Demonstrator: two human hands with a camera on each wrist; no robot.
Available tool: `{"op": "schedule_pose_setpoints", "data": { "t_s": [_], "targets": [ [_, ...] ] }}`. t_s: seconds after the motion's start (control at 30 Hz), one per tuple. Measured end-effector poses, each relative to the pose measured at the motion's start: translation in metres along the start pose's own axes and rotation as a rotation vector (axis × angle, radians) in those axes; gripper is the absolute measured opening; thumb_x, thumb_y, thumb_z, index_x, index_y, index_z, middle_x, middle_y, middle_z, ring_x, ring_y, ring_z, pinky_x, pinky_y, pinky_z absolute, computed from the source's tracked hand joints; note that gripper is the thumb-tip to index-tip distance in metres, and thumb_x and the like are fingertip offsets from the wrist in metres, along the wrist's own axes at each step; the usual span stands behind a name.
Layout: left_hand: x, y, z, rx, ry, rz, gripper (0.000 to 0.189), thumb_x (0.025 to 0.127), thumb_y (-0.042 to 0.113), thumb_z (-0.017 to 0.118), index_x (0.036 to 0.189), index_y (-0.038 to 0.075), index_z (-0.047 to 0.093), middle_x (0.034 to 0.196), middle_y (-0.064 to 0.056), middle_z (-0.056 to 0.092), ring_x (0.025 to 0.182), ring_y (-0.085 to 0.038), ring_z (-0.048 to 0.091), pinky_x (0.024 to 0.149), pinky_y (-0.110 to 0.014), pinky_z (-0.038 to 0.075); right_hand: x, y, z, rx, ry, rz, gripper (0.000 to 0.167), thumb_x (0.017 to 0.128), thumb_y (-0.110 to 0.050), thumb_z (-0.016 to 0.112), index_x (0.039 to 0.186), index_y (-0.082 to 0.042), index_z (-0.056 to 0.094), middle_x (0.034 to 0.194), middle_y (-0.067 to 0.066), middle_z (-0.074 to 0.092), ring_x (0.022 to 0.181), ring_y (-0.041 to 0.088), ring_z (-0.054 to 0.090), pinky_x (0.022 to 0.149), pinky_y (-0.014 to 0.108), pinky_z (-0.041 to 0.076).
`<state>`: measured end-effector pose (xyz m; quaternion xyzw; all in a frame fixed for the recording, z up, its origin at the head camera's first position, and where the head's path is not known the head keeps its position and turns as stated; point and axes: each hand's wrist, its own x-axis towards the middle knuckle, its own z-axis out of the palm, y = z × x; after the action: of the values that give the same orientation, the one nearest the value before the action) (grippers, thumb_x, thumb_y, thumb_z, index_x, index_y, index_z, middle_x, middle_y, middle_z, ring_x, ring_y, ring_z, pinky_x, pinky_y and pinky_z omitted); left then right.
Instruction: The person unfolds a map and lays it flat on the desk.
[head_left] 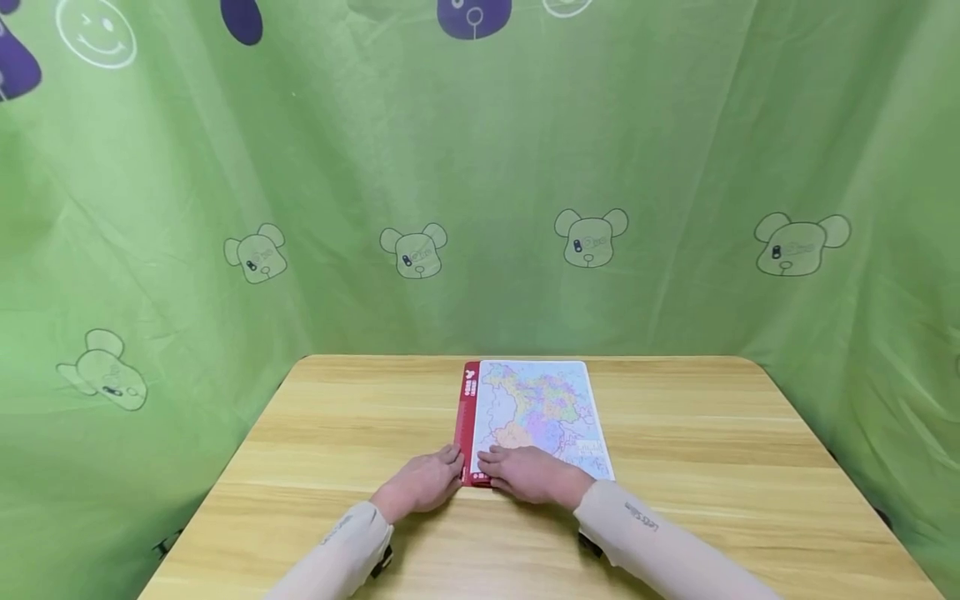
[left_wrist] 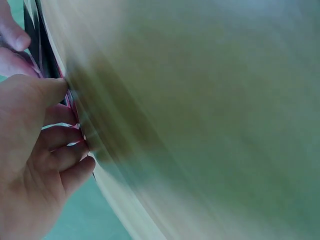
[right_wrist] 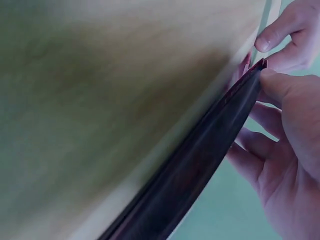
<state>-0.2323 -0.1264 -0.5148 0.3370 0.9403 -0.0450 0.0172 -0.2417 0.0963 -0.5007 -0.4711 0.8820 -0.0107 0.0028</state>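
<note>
A map (head_left: 538, 408), printed in pale colours with a red border strip (head_left: 467, 429) down its left side, lies at the far middle of the table. My right hand (head_left: 528, 473) pinches its near edge close to the red strip. In the right wrist view the thumb lies against the dark underside (right_wrist: 192, 160), and that edge is raised off the tabletop. My left hand (head_left: 423, 482) rests at the near left corner, its fingertips touching the red strip. From the left wrist, the left fingers (left_wrist: 67, 155) look extended along the surface. What lies beneath the map is hidden.
The wooden table (head_left: 697, 467) has rounded far corners, and bare wood shows on both sides of the map. A green curtain (head_left: 480, 167) with bear faces hangs behind the table and at both sides.
</note>
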Motion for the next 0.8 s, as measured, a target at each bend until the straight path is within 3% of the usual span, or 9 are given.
{"op": "schedule_pose_setpoints", "data": {
  "t_s": [0.4, 0.8],
  "targets": [
    [0.001, -0.002, 0.005, 0.01, 0.001, -0.003, 0.05, 0.099, 0.033, 0.047, 0.139, 0.002, 0.046, 0.144, -0.015, 0.041, 0.132, -0.026, 0.039, 0.106, -0.036, 0.037, -0.008, 0.0, -0.014, -0.178, 0.104, -0.051, 0.039, 0.093, -0.009, 0.055, 0.132, -0.013, 0.057, 0.133, 0.004, 0.055, 0.117, 0.018, 0.055, 0.082, 0.033, 0.055],
    [-0.001, 0.0, 0.003, 0.006, -0.013, -0.003, 0.051, 0.1, 0.032, 0.046, 0.14, 0.001, 0.044, 0.145, -0.015, 0.04, 0.133, -0.026, 0.037, 0.107, -0.036, 0.035, -0.019, 0.002, -0.032, -0.314, 0.284, -0.126, 0.031, 0.093, -0.013, 0.055, 0.123, -0.014, 0.063, 0.119, 0.003, 0.064, 0.102, 0.015, 0.063, 0.065, 0.028, 0.056]
  ]
}}
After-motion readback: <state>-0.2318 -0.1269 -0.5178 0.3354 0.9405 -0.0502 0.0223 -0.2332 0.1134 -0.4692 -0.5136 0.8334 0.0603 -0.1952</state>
